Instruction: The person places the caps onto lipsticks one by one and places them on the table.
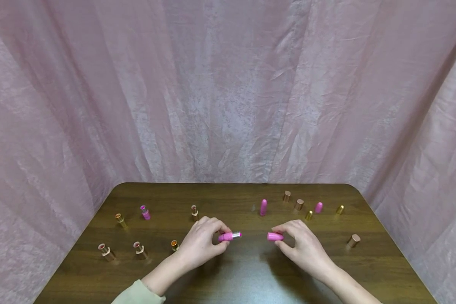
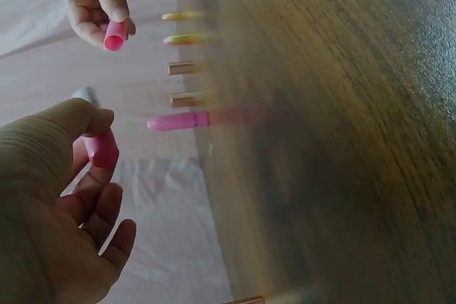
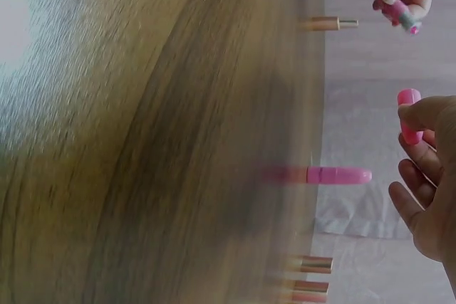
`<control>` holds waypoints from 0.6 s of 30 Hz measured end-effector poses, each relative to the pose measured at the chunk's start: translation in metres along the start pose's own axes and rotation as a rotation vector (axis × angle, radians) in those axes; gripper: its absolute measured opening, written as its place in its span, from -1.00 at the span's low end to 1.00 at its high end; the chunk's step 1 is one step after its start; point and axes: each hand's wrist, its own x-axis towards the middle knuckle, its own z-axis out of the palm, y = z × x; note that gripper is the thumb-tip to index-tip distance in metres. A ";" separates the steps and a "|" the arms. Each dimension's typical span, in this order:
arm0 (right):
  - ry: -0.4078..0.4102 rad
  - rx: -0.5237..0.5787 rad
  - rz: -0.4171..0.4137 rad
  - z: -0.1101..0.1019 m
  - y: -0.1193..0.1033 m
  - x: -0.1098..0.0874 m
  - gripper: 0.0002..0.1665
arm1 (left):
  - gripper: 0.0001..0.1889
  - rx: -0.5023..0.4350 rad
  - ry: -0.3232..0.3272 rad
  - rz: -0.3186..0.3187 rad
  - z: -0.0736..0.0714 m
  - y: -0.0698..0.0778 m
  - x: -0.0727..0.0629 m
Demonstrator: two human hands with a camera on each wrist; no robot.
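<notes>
Pinched between the thumb and fingers of my left hand point(image 1: 199, 241) is an uncapped pink lipstick point(image 1: 226, 237), its silver tube and pink tip pointing right. Across a gap from it, my right hand point(image 1: 305, 246) pinches a pink lipstick cap point(image 1: 275, 237). The cap's open end faces left, toward the lipstick, and shows hollow in the left wrist view. Both pieces are held above the table, lying roughly level, in line with each other. Behind the gap a closed pink lipstick point(image 1: 264, 207) stands upright.
On the left of the wooden table point(image 1: 247, 278) stand several uncapped lipsticks, among them a purple-pink one point(image 1: 145, 212) and a gold one point(image 1: 120, 220). Loose caps stand on the right: a rose-gold cap point(image 1: 353, 240), a pink cap point(image 1: 318, 207), a gold cap point(image 1: 340, 210) and others. A pink curtain point(image 1: 228, 93) hangs behind.
</notes>
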 end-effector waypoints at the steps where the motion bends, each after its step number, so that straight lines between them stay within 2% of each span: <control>1: 0.004 0.012 -0.002 0.001 -0.002 0.000 -0.57 | -0.79 0.006 0.003 0.016 -0.001 0.001 0.000; 4: 0.014 0.037 -0.023 0.003 -0.006 0.000 -0.55 | -0.78 0.014 0.013 0.049 -0.002 0.004 -0.002; 11: 0.019 0.061 -0.059 0.007 -0.014 0.003 -0.54 | -0.75 -0.018 0.028 0.034 -0.002 0.009 -0.001; 18: 0.020 0.088 -0.122 0.014 -0.023 0.008 -0.55 | -0.77 -0.032 0.047 0.077 0.001 0.014 -0.001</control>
